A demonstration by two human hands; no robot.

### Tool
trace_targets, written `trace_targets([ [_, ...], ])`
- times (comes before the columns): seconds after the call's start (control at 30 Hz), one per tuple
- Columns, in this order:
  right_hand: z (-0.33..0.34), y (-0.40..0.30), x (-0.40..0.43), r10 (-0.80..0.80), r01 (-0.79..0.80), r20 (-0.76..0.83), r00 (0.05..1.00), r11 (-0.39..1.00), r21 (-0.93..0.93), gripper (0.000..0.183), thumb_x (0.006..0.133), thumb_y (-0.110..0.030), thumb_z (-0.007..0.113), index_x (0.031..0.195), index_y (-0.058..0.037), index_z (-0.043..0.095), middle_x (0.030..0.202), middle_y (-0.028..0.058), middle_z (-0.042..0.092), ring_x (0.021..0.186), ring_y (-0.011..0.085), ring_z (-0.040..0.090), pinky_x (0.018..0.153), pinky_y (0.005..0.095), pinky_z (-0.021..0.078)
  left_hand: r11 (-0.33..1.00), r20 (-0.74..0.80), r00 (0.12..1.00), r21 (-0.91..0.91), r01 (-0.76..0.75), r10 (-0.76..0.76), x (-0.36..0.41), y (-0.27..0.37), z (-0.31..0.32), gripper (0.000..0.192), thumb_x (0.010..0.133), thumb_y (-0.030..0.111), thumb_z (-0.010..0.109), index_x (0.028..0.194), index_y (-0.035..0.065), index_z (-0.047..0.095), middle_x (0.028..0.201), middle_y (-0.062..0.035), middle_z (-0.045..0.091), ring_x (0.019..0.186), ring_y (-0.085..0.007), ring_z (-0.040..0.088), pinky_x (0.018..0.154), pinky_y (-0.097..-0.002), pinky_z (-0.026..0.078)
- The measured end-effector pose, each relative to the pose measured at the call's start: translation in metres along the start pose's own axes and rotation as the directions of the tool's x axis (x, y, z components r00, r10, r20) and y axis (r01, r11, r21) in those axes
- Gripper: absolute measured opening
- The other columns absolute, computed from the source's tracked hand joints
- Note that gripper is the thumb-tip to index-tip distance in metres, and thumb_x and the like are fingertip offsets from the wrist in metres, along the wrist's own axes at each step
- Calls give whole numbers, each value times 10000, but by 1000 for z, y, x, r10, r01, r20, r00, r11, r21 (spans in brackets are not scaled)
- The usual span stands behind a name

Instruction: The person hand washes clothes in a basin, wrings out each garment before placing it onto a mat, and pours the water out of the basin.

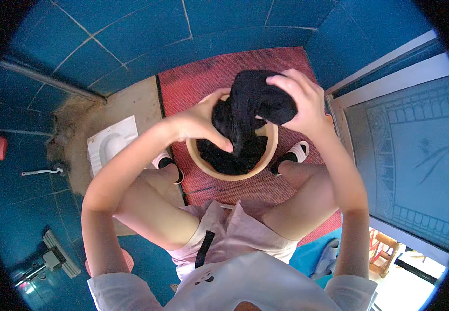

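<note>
A cream-coloured plastic basin [232, 177] stands on the red mat between my feet, with dark cloth piled inside it. Above its far side I hold up a bunched black cloth [249, 91]. My right hand [308, 103] grips the raised, folded end of this cloth. Around its lower left part curves my left hand [195, 122], thumb on the near side and fingers on the far side. The lower end of the cloth merges with the dark pile, so I cannot tell where one garment ends.
A red textured mat [197, 74] covers the floor under the basin. To the left is a white squat toilet [113, 142]. A white brush [41, 172] and a squeegee mop [59, 256] are further left. A framed glass door [411, 155] stands on the right, a grey slipper [325, 258] nearby.
</note>
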State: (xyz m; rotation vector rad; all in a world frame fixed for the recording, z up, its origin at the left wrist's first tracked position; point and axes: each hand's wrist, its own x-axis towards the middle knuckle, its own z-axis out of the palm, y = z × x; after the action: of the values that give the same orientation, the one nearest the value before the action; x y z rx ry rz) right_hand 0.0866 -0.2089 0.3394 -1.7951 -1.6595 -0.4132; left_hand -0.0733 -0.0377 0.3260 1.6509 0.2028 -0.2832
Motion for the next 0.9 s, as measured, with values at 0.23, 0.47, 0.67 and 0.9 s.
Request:
trace_targets([
  [0.23, 12, 1, 2, 526, -530, 89, 846, 810, 251, 453, 680, -432, 663, 921, -60, 573, 737, 95, 616, 739, 230, 619, 653, 328, 488, 672, -251, 880, 734, -99, 404, 22, -29, 12, 824, 482, 101, 726, 1207, 48, 338, 1049, -180, 488, 993, -332, 499, 868, -387, 408],
  [0.47, 66, 33, -8, 767, -588, 538, 349, -268, 763, 432, 781, -394, 568, 978, -10, 543, 916, 81, 588, 816, 184, 567, 745, 311, 448, 214, -152, 771, 977, 21, 619, 45, -19, -26, 628, 528, 41, 665, 1104, 181, 456, 960, -87, 514, 955, -273, 503, 803, -377, 413],
  [0.67, 102, 37, -21, 501, -614, 832, 240, -586, 530, 507, 807, -509, 437, 1020, -61, 542, 947, 93, 606, 834, 225, 590, 792, 363, 449, 20, -49, 821, 999, 45, 569, 52, -51, -41, 666, 501, 93, 698, 1108, 209, 450, 973, -62, 526, 946, -232, 511, 797, -350, 404],
  [0.9, 100, -10, -39, 412, -382, 865, 287, -779, 498, 515, 822, -506, 392, 1064, -72, 530, 1036, 104, 569, 929, 247, 551, 835, 405, 423, -190, 157, 790, 980, -53, 592, 40, -43, -53, 408, 656, 175, 592, 1046, 214, 478, 924, -25, 542, 876, -195, 521, 750, -329, 401],
])
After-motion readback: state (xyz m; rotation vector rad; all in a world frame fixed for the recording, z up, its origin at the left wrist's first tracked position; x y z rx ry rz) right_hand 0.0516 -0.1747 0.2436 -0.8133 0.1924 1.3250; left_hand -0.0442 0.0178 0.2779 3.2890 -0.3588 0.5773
